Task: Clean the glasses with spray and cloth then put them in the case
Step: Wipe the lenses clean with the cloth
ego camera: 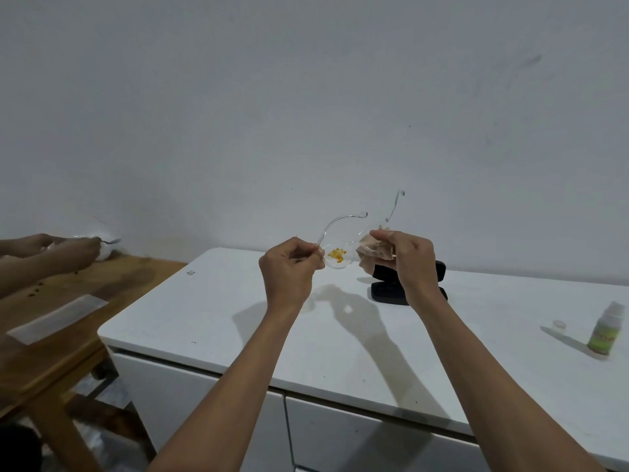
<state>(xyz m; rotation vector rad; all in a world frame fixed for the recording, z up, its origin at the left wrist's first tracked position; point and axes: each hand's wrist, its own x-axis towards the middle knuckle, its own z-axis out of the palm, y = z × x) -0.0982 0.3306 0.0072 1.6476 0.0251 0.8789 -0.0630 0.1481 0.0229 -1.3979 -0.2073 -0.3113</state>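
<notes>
A: Is anything in the case [406, 289]?
B: It lies open on the white cabinet [218, 311], mostly hidden behind the right hand [406, 255]; I can't tell its contents.
A: And the glasses [340, 257]?
B: Held up above the cabinet, in front of the case. The left hand [289, 267] pinches one temple, with an orange smear on the lens beside it. The right hand presses a crumpled cloth [369, 252] around the other lens.
A: The spray bottle [606, 332]?
B: Upright, well right of the case, small cap [559, 323] beside it.

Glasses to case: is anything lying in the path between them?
Nothing visible blocks it. The glasses are held up by the left hand; the right hand holds the cloth right in front of the open black case.
</notes>
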